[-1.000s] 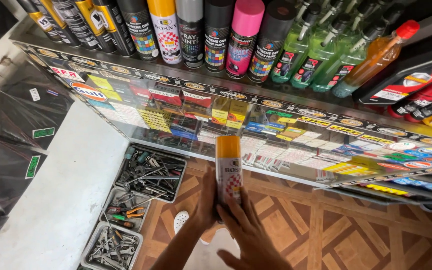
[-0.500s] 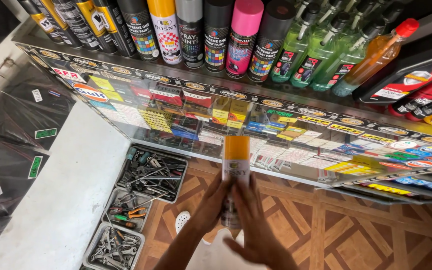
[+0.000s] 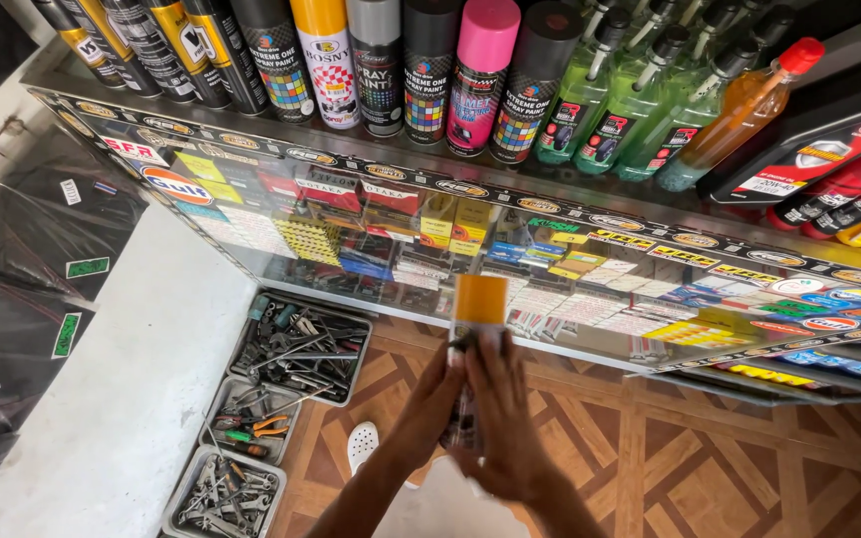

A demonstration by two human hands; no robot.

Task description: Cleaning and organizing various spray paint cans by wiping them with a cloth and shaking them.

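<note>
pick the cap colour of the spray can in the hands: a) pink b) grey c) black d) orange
d: the can, held upright between the left hand and the right hand, has an orange cap; the pink, grey and black caps belong to cans up on the shelf.

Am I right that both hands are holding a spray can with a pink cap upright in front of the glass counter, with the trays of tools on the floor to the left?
Not quite: the cap on the spray can is orange, as the head view shows. The left hand and right hand do hold it upright before the glass counter, with the tool trays at left.
</note>
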